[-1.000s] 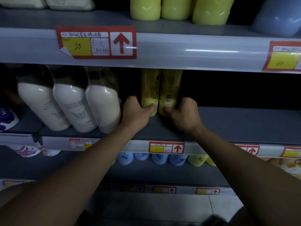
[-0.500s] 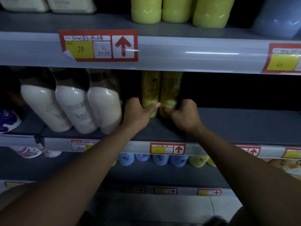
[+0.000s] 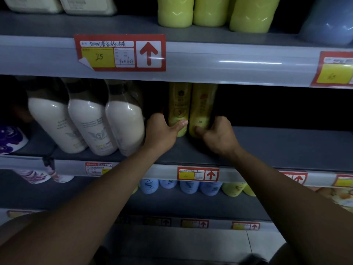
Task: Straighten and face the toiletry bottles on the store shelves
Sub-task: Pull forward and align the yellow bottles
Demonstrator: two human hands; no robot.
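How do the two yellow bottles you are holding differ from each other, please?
The left bottle shows a round red emblem and front print; the right bottle shows a small square code. The left hand grips the left bottle, the right hand the right bottle. Both are yellow, upright and side by side on the same shelf.
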